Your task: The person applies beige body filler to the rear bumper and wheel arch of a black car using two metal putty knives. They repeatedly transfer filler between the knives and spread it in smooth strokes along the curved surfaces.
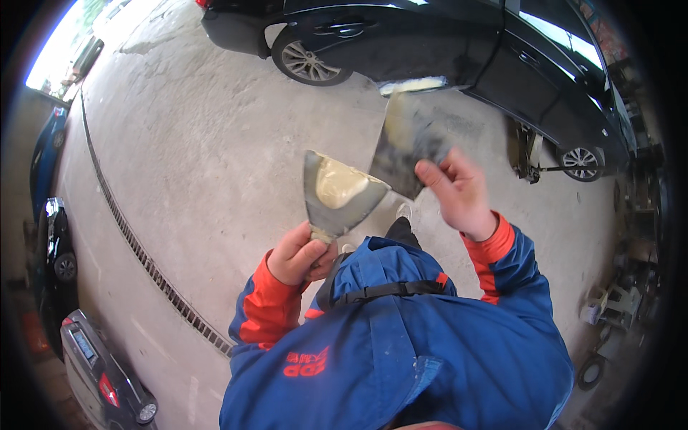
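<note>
My left hand (304,256) is closed round the short handle of a wide putty knife (349,215). A thick patch of cream-coloured filler paste (340,182) lies on its blade. In my right hand (459,188) I pinch a dark, flat rectangular spreader (403,147) between thumb and fingers; it is blurred by motion and smeared with pale filler. The spreader's lower edge is close to the putty knife's upper right corner; I cannot tell whether they touch. Beyond them stands a black car (430,43), with a whitish filler patch (413,86) along its lower side.
A jack-like stand (528,152) is by the black car's front wheel (581,164). A drain grate (154,269) crosses the concrete floor (208,122). On the left are a grey car (100,365) and other parked cars. A pale stool (622,304) and a loose wheel (592,372) are at right.
</note>
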`<action>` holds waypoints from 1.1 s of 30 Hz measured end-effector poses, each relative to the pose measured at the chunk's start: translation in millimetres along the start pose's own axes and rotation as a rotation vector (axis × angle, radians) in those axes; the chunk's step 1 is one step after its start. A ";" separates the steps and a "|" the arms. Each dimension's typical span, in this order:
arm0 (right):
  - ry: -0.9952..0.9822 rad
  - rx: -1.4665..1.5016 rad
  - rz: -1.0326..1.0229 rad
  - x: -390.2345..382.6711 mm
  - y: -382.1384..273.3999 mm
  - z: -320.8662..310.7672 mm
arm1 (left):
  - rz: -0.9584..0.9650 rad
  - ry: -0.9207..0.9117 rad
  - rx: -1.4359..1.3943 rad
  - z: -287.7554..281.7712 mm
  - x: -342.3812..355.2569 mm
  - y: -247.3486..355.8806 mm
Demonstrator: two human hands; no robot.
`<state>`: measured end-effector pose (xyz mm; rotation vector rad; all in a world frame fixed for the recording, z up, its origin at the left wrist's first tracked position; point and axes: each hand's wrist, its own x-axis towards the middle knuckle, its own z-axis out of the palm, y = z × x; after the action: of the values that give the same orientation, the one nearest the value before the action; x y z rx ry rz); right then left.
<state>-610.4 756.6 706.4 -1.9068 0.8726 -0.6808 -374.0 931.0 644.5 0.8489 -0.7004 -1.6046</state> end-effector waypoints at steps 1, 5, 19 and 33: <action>0.048 0.091 -0.055 1.4 0.4 0.4 | -0.043 -0.026 -0.014 -1.0 1.1 -1.5; -0.169 -0.110 -0.487 1.5 -9.5 0.1 | -0.017 -0.064 -0.112 -3.7 -2.6 -0.3; -0.198 1.056 0.432 -21.5 12.0 69.7 | 0.808 0.074 0.979 -7.2 34.8 -41.8; -0.170 1.180 0.499 -26.3 -10.8 49.1 | 0.591 0.244 1.263 -31.9 35.0 -85.9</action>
<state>-586.4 806.0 691.6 -0.6422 0.5717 -0.5176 -398.9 912.9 551.3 1.4827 -1.6320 -0.3790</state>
